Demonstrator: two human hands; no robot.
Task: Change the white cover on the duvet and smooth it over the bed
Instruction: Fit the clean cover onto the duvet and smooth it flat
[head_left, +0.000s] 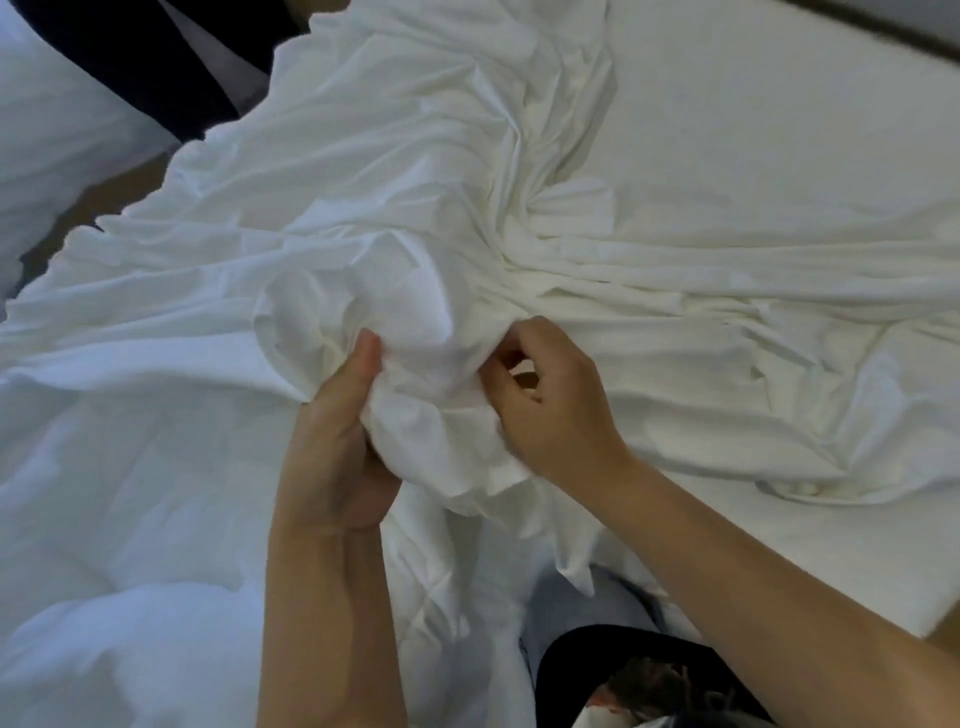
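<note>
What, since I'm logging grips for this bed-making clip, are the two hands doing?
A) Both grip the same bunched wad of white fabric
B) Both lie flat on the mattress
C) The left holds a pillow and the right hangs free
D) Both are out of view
A: the left hand and the right hand both curl their fingers into one bunched part of the white cover.

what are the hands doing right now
left hand: grips a bunch of the white cover
right hand: fingers curled, pinches the same bunch
</note>
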